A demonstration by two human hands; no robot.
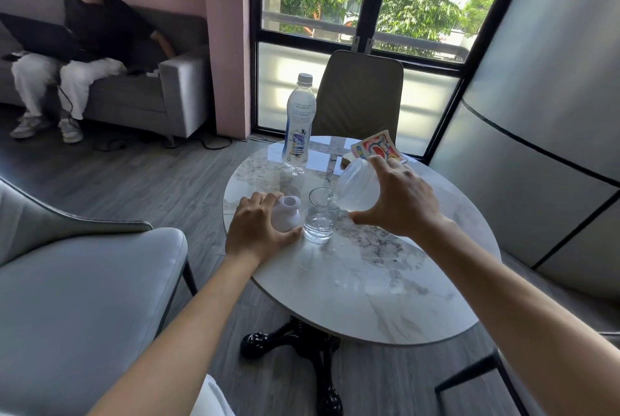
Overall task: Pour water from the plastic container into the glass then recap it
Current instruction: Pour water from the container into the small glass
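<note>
My right hand (401, 197) grips a translucent plastic container (355, 187), tipped to the left with its mouth over the rim of a clear glass (319, 217). A thin stream of water runs into the glass, which stands upright on the round marble table (385, 288) and holds water in its lower part. My left hand (256, 229) rests on the table left of the glass and holds the container's white cap (286, 214), whose opening faces up.
A capped water bottle (299, 120) stands at the table's far left. A colourful card pack (374, 145) lies behind my right hand. Chairs ring the table: grey at left (84, 281), brown at the far side (359, 93). A person sits on a sofa at the far left.
</note>
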